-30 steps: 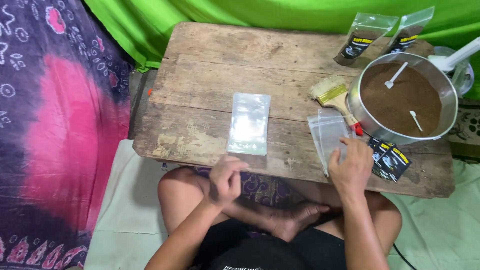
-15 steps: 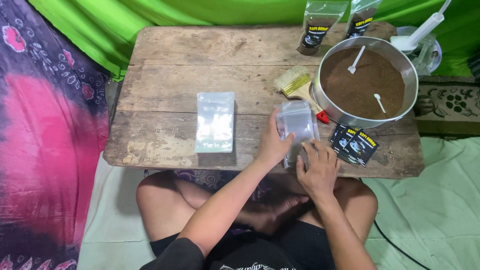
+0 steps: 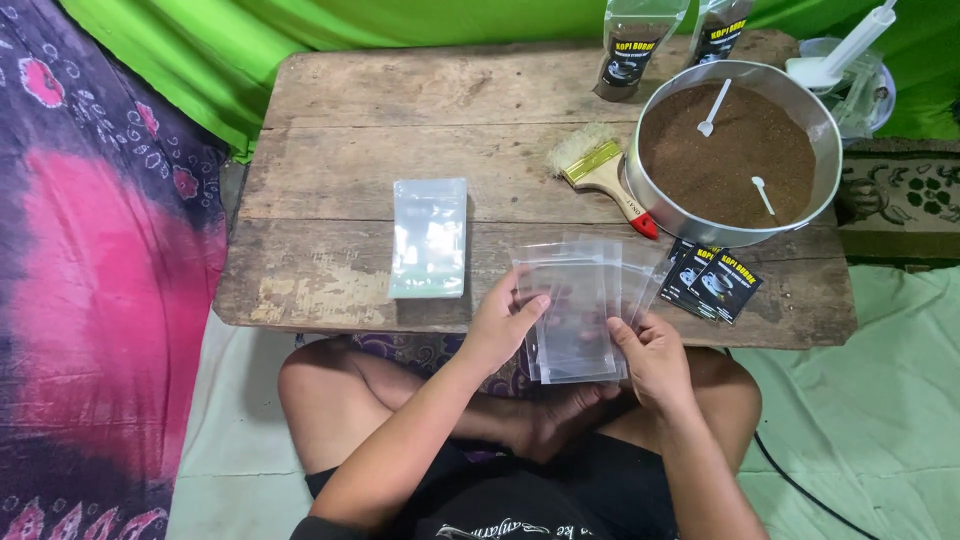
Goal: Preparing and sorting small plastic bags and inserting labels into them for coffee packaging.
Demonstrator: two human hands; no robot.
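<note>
Both hands grasp a fanned stack of clear plastic pouches [image 3: 572, 305] at the near edge of the wooden worktop [image 3: 400, 110]: the left hand [image 3: 503, 325] pinches its left side, the right hand [image 3: 652, 355] its lower right corner. A second pouch pile [image 3: 430, 238] lies flat to the left, well apart. Beyond the stack sit black labels [image 3: 715, 280], a paintbrush [image 3: 600, 170] and a round metal pan [image 3: 740, 150] of brown powder.

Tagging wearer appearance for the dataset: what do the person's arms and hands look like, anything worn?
Left hand and right hand are bare: no gloves, rings, watch or bands visible. Both forearms are uncovered, with no sleeves reaching them. No markings show.
</note>
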